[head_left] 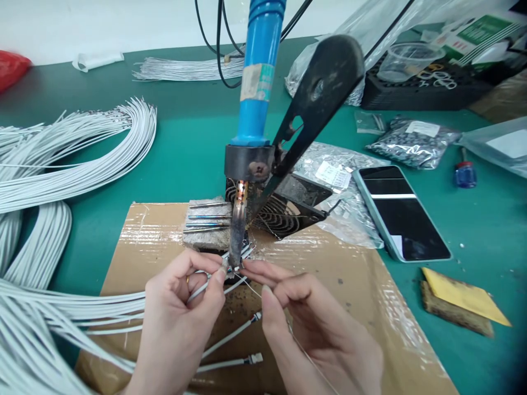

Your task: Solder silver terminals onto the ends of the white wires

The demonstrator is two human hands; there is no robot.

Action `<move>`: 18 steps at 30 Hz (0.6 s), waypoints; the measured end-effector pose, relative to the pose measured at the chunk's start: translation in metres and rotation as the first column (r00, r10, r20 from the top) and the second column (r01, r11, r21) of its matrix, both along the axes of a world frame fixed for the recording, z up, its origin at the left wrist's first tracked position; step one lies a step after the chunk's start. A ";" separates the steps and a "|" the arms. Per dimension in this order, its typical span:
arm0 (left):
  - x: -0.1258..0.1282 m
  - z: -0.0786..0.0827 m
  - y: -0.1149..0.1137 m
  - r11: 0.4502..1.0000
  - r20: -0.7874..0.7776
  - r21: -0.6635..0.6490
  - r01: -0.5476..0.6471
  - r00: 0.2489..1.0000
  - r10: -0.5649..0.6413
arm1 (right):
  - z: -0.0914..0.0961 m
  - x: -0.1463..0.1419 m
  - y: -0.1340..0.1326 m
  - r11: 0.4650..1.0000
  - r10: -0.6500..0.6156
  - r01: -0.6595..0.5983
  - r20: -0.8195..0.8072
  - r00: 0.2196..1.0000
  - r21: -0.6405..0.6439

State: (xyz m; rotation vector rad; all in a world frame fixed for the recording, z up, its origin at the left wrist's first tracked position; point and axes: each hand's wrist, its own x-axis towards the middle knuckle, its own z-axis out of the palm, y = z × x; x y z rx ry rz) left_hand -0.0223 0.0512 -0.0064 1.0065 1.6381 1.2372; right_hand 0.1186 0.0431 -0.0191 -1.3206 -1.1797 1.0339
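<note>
A blue soldering iron (252, 109) is clamped in a black stand (317, 104), its tip pointing down between my hands. My left hand (187, 302) pinches the end of a white cable (198, 294) right beside that tip. Between the thumb and fingers of my right hand (313, 318) runs a thin solder wire (252, 286), its end reaching the iron tip. The joint itself is small and partly covered by fingertips. Below lie two loose cable ends with white connectors (255, 359) on a cardboard sheet (362, 323).
Bundles of white cables (78, 159) fill the left side. Behind the iron stand a small fan (284, 211) and a grey block with metal rods (206, 225). A phone (403, 214), a yellow sponge (465, 299), a blue bottle (465, 174) and bags of parts (415, 142) lie right.
</note>
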 end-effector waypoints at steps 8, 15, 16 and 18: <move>-0.003 -0.003 -0.003 0.998 -0.010 0.034 0.048 0.999 -0.047 | 0.000 -0.001 0.000 0.999 -0.023 0.022 0.038 0.999 0.031; 0.004 0.002 0.001 0.999 0.015 0.032 -0.022 1.000 0.022 | -0.002 -0.004 -0.001 1.000 -0.023 0.022 0.022 0.999 0.021; 0.005 0.003 0.001 0.999 0.029 0.033 -0.036 0.999 0.035 | -0.002 -0.003 -0.001 1.000 -0.018 0.018 0.027 0.999 0.019; 0.006 0.003 0.002 0.999 0.053 0.029 -0.043 0.998 0.042 | -0.003 -0.003 -0.001 1.000 -0.006 0.006 0.034 0.999 0.016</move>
